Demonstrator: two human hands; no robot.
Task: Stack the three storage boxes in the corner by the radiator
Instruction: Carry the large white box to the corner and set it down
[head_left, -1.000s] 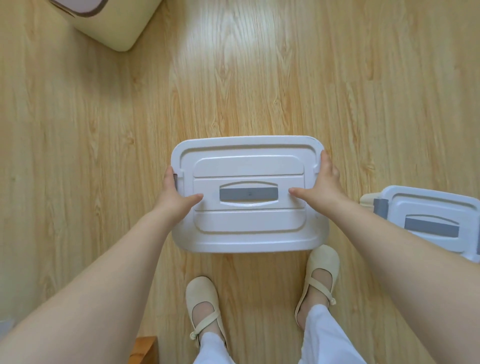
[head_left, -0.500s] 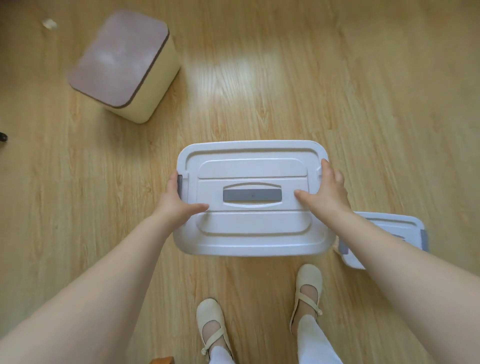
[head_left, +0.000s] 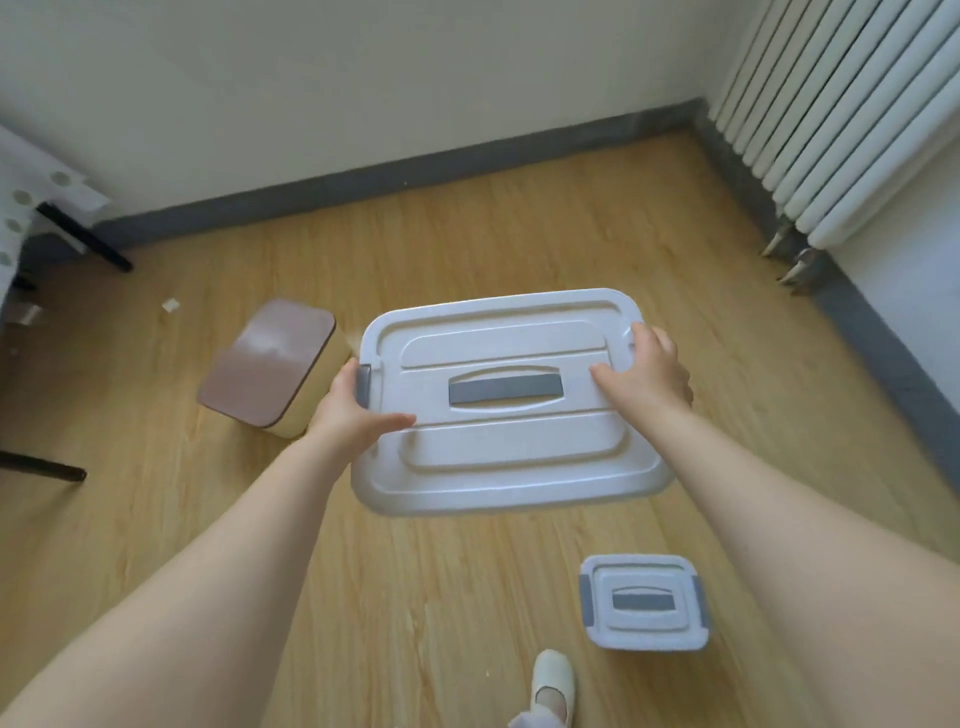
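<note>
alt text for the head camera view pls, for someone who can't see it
Two bare hands, left hand and right hand, hold a large lidded storage box above a wooden floor, facing a corner with a white radiator. A smaller storage box sits on the floor.

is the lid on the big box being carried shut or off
Shut. The lid sits flat and square over the big box, its grey side clip down by the left hand; the right hand hides the other clip.
</note>
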